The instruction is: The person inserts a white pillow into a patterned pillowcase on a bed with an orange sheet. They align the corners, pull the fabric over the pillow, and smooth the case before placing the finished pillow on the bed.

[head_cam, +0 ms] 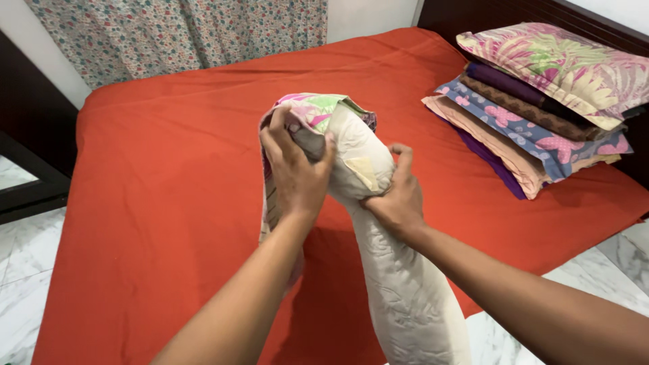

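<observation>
- Long cream pillow (pixel 405 297) in the middle of the frame, running from the bottom edge up to the hands.
- Flowery cover (pixel 318 111) pulled over just the top end of the pillow; the rest hanging loose down the left side.
- Left hand (pixel 295 169) closed tight on the cover at the pillow's top end, fingers curled in.
- Right hand (pixel 399 199) wrapped round the pillow a bit lower, squeezing it thin.
- Done so far, by the look of it: only the tip tucked inside. Most of the pillow bare and out in the open.
- Left to do, most likely: nearly all of the pillow to go in, then the cover pulled smooth.
- Red bed (pixel 169 169) under it all, filling most of the frame.
- Stack of pillows (pixel 541 108) at the upper right, already in covers, well apart from the hands.
- Curtain (pixel 169 34) at the top left, white floor (pixel 20 270) at the lower left.
</observation>
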